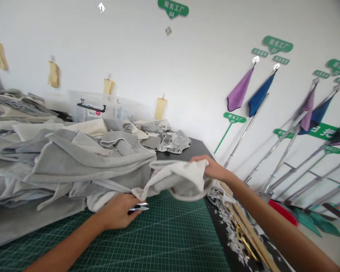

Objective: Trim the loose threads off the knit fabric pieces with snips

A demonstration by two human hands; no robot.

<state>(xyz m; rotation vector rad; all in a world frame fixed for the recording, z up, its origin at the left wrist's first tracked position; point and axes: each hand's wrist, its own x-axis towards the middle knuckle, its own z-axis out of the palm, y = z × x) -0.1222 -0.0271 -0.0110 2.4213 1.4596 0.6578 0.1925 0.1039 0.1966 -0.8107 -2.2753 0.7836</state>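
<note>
My left hand (117,212) is closed around small thread snips (141,208), whose metal blades stick out to the right above the green cutting mat (170,234). A corner of a light grey cloth (178,175) lies against its fingers; whether they pinch it too, I cannot tell. On the other side, my right hand (211,167) grips the far end of that cloth and holds it up, so it sags in folds between both hands. Beside the left hand rises a big heap of grey and beige cloths (87,158), close to the lifted one.
Behind the heap stands a clear plastic box (90,107). Smaller cloth pieces (164,136) lie at the table's back. Along the right edge are wooden strips (249,230), gold-coloured scissors (245,241) and grey scraps (229,226). Poles, hanging cloths and a red basin (283,212) are by the wall.
</note>
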